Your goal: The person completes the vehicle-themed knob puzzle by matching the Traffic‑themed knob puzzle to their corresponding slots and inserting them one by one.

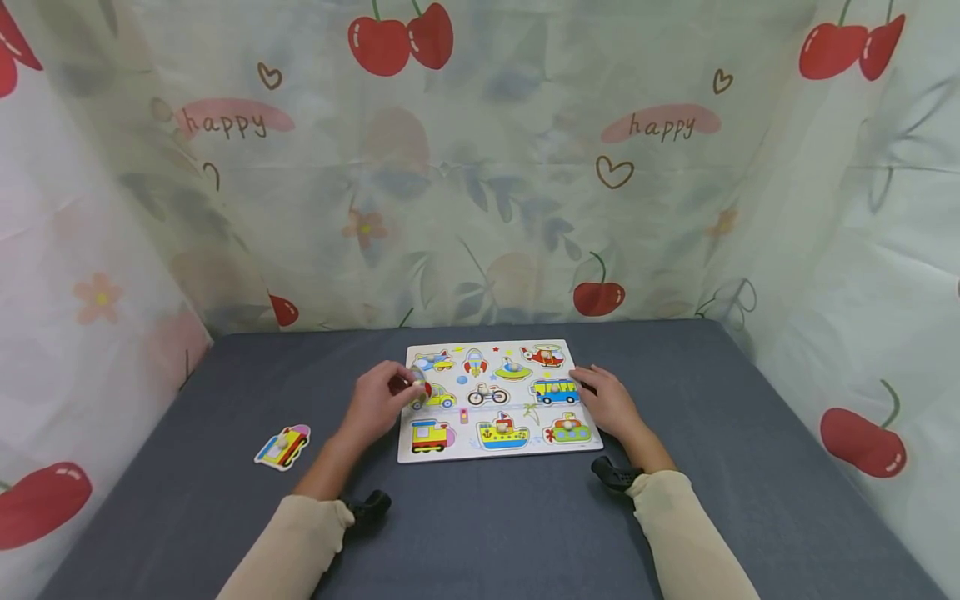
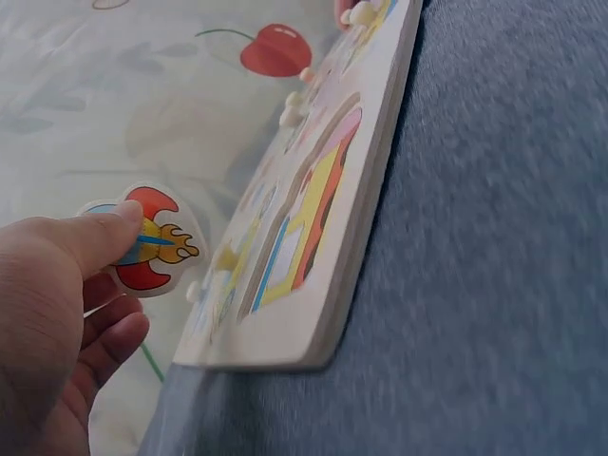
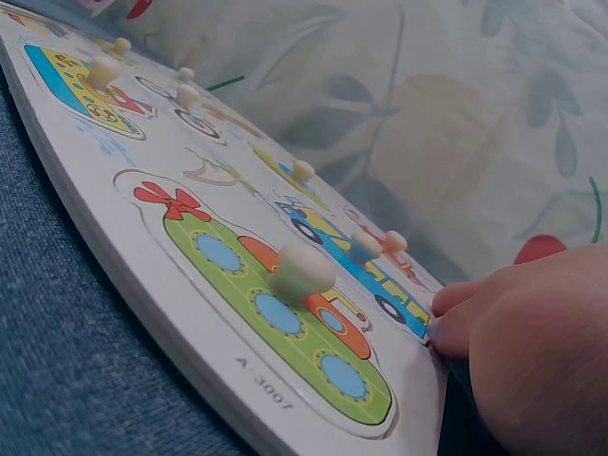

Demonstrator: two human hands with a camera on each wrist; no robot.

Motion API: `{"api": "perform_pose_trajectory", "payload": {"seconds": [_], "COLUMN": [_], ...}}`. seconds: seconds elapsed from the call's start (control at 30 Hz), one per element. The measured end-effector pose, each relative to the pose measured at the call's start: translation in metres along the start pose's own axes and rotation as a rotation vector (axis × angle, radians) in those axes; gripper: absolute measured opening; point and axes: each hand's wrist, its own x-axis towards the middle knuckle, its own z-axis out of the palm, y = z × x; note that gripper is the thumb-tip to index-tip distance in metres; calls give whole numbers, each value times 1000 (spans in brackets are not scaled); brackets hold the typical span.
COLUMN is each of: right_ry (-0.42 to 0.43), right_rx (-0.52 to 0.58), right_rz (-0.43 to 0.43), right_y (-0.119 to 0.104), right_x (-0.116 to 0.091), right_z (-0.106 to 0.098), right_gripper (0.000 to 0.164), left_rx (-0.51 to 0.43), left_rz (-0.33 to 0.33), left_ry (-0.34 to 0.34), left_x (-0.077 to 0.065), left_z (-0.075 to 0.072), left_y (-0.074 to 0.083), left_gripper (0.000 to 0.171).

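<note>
My left hand (image 1: 378, 400) pinches a flat wooden rocket piece (image 2: 157, 242) between thumb and fingers, raised over the left side of a puzzle board (image 1: 465, 447). In the left wrist view, the rocket's red fins and yellow flames show past the thumb. Below it, the board's train recess (image 2: 309, 218) holds no knobbed piece. My right hand (image 1: 611, 404) touches the board's right edge with its fingertips, beside the blue bus piece (image 1: 555, 391). Near that hand lies a green submarine piece (image 3: 280, 313) with a round knob, set in its recess.
A loose train piece (image 1: 283, 447) lies on the dark grey tabletop (image 1: 480, 525), left of the board. Other knobbed pieces sit in the board, among them a ship (image 1: 503, 432) and a helicopter (image 1: 543, 357). A patterned curtain (image 1: 480, 167) encloses the table's back and sides.
</note>
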Motion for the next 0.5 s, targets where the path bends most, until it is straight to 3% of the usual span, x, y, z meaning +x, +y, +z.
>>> {"api": "perform_pose_trajectory", "payload": {"seconds": [0.5], "right_ry": [8], "right_rx": [-1], "right_rz": [-5], "right_y": [-1], "right_x": [0], "right_z": [0], "right_gripper": [41], "left_rx": [-143], "left_rz": [-25], "left_ry": [128], "left_x": [15], "left_z": [24], "left_y": [16], "left_gripper": [18]}}
